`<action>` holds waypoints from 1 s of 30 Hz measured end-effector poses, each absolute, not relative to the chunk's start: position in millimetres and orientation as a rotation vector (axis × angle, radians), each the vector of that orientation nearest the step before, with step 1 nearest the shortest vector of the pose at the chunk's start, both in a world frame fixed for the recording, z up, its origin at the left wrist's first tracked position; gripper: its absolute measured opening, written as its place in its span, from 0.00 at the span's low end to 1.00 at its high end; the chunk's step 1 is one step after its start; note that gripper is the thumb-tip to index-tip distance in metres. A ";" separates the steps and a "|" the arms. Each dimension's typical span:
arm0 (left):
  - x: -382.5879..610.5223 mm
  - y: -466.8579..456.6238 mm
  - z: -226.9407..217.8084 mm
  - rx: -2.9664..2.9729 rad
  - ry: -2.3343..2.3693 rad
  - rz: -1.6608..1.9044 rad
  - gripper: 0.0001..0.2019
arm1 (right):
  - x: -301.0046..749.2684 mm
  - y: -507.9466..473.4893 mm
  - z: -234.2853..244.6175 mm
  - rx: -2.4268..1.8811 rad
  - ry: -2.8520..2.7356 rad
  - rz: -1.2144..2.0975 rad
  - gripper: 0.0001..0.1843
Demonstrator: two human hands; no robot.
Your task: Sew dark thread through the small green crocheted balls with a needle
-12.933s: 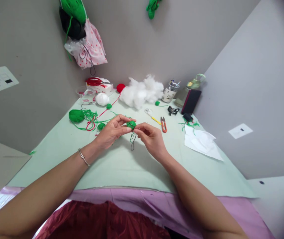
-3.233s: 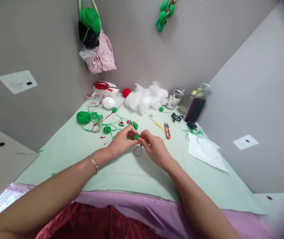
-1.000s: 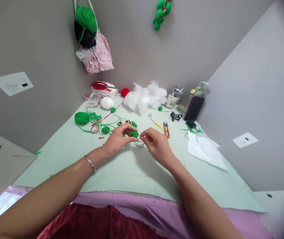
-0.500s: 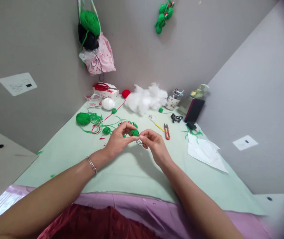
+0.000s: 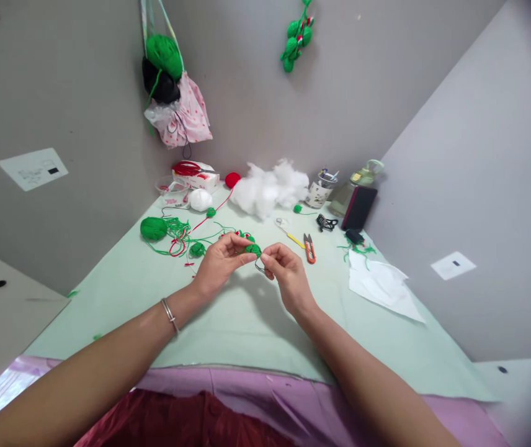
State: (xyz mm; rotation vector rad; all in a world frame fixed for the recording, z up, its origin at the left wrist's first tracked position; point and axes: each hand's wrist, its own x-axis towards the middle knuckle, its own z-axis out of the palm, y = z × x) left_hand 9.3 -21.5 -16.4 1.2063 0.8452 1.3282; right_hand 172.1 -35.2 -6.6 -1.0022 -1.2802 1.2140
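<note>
Between the thumb and fingers of my left hand (image 5: 221, 264) is a small green crocheted ball (image 5: 253, 249), held above the table. My right hand (image 5: 286, 270) is pinched just to the right of the ball. A dark thread (image 5: 259, 267) loops below its fingertips, and whether a needle is in the pinch is too small to tell. Behind my left hand lie red, white and green crocheted pieces (image 5: 247, 236), partly hidden by the fingers. Another green crocheted ball (image 5: 197, 249) rests on the table to the left of that hand.
White stuffing (image 5: 270, 189) is heaped at the back. Orange thread snips (image 5: 309, 248) and a yellow-handled hook (image 5: 296, 240) lie right of centre. Green yarn (image 5: 154, 228) and tangled strands lie left. A phone (image 5: 360, 208) leans on a bottle (image 5: 340, 202) near white sheets (image 5: 381, 282).
The whole view has shifted slightly. My right fingertips have drawn a little away from the green ball, and the ball sits turned slightly in my left fingers.
</note>
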 end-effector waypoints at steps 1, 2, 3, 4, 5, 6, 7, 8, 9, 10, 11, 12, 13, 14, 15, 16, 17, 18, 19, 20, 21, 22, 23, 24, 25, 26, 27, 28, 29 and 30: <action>9.9 -22.0 -16.4 1.194 0.838 1.325 0.14 | 171.0 -35.4 -6.8 -0.998 -1.269 1.214 0.13; 10.3 -22.4 -16.4 1.191 0.831 1.323 0.14 | 170.5 -35.4 -6.6 -0.997 -1.265 1.210 0.13; 10.4 -22.5 -16.5 1.196 0.825 1.323 0.14 | 170.7 -35.0 -6.1 -1.001 -1.271 1.205 0.13; 10.3 -22.5 -16.5 1.208 0.823 1.327 0.14 | 171.7 -34.2 -5.1 -1.009 -1.287 1.199 0.13; 10.1 -22.3 -16.6 1.223 0.825 1.334 0.15 | 173.4 -33.1 -3.9 -1.025 -1.318 1.191 0.14; 9.8 -22.1 -16.6 1.239 0.831 1.342 0.15 | 175.8 -31.8 -2.5 -1.050 -1.362 1.174 0.13; 9.5 -21.8 -16.6 1.254 0.842 1.350 0.15 | 178.7 -30.3 -1.3 -1.081 -1.415 1.141 0.13; 9.1 -21.4 -16.8 1.270 0.853 1.357 0.15 | 181.9 -28.8 -0.5 -1.110 -1.472 1.091 0.13; 8.8 -21.0 -17.0 1.283 0.865 1.362 0.15 | 185.1 -27.3 -0.1 -1.134 -1.531 1.027 0.12; 8.4 -20.5 -17.4 1.293 0.877 1.365 0.15 | 188.1 -26.1 -0.4 -1.151 -1.591 0.957 0.10; 7.9 -20.0 -17.9 1.300 0.889 1.365 0.15 | 190.6 -25.1 -1.2 -1.163 -1.651 0.891 0.09; 7.5 -19.6 -18.5 1.305 0.901 1.364 0.15 | 192.5 -24.4 -2.7 -1.173 -1.706 0.834 0.09; 7.2 -19.3 -19.1 1.309 0.913 1.365 0.15 | 193.6 -23.9 -4.5 -1.186 -1.756 0.791 0.09; 7.1 -19.1 -19.6 1.314 0.923 1.365 0.15 | 193.9 -23.8 -6.5 -1.204 -1.797 0.763 0.10; 7.2 -19.0 -19.9 1.320 0.931 1.366 0.15 | 193.6 -23.9 -8.3 -1.222 -1.826 0.749 0.09; 7.4 -19.2 -20.1 1.326 0.935 1.369 0.15 | 192.7 -24.3 -9.8 -1.234 -1.840 0.746 0.08; 8.0 -19.4 -20.1 1.329 0.935 1.375 0.15 | 191.5 -25.0 -10.7 -1.239 -1.842 0.753 0.06; 8.6 -19.7 -20.0 1.331 0.930 1.381 0.15 | 190.1 -25.8 -11.1 -1.237 -1.836 0.766 0.05; 9.4 -20.1 -19.9 1.331 0.921 1.385 0.15 | 188.8 -26.7 -10.8 -1.227 -1.829 0.779 0.04; 10.2 -20.4 -19.8 1.330 0.908 1.386 0.15 | 187.8 -27.6 -10.0 -1.211 -1.821 0.782 0.04; 10.9 -20.6 -19.8 1.329 0.895 1.385 0.15 | 187.0 -28.3 -8.8 -1.197 -1.816 0.775 0.04; 11.4 -20.7 -19.8 1.329 0.881 1.381 0.15 | 186.7 -28.7 -7.6 -1.186 -1.817 0.764 0.03; 11.6 -20.6 -19.8 1.330 0.869 1.376 0.15 | 186.8 -28.7 -6.5 -1.176 -1.822 0.756 0.04; 11.6 -20.5 -19.8 1.330 0.862 1.374 0.15 | 187.2 -28.2 -5.7 -1.167 -1.823 0.754 0.04; 11.3 -20.3 -19.7 1.331 0.860 1.374 0.15 | 187.9 -27.4 -5.2 -1.160 -1.822 0.758 0.04; 10.8 -20.2 -19.6 1.332 0.862 1.373 0.14 | 188.6 -26.3 -5.1 -1.156 -1.817 0.760 0.05; 10.1 -20.0 -19.4 1.336 0.869 1.372 0.14 | 189.4 -24.9 -5.3 -1.153 -1.809 0.763 0.05; 9.4 -19.8 -19.2 1.343 0.878 1.373 0.15 | 190.1 -23.6 -5.9 -1.152 -1.793 0.768 0.05; 8.7 -19.6 -19.0 1.353 0.890 1.374 0.14 | 190.6 -22.4 -6.7 -1.158 -1.770 0.784 0.06; 8.1 -19.5 -19.0 1.368 0.901 1.375 0.14 | 190.8 -21.4 -7.7 -1.169 -1.743 0.821 0.06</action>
